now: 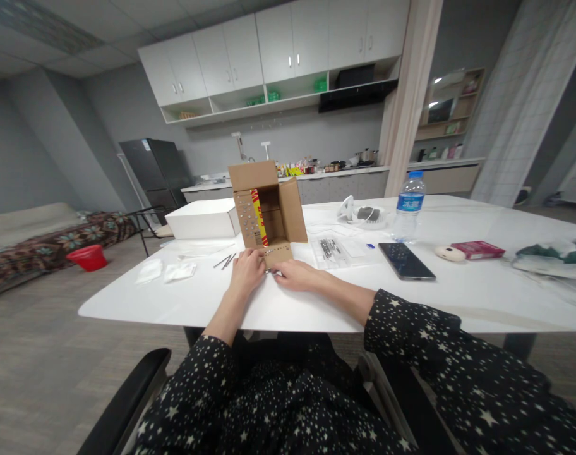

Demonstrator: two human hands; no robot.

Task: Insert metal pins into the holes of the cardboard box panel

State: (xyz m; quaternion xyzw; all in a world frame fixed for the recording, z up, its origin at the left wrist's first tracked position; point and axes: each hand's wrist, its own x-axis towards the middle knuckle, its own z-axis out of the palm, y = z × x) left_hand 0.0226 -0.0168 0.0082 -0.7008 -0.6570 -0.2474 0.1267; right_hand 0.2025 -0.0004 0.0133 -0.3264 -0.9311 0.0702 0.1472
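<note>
Cardboard box point(269, 212), small and brown, lies on its side on the white table point(184, 297) with its open mouth turned toward the seated person, its flaps spread wide and a yellow and red printed sheet point(258, 218) showing inside along the left wall. Rows of small metal studs or screws dot the left flap and the bottom flap. Both of the person's hands rest on the table at the front edge of that bottom flap: the left hand point(247, 270) lies palm down, fingers loosely curled with the tips touching the flap, and the right hand point(295, 275) lies just beside it, fingers bent toward something small and metallic between the two hands; whether either hand actually grips it cannot be told from here. A few loose nails or pins point(225, 260) lie just left of the left hand, with crumpled clear bags point(167, 272) further left. Behind the brown one sits a flat white box point(203, 218). To the right of the hands are a clear bag of metal parts point(330, 248), a dark phone point(406, 260) lying flat, and a water bottle point(408, 207) standing upright behind it.
</note>
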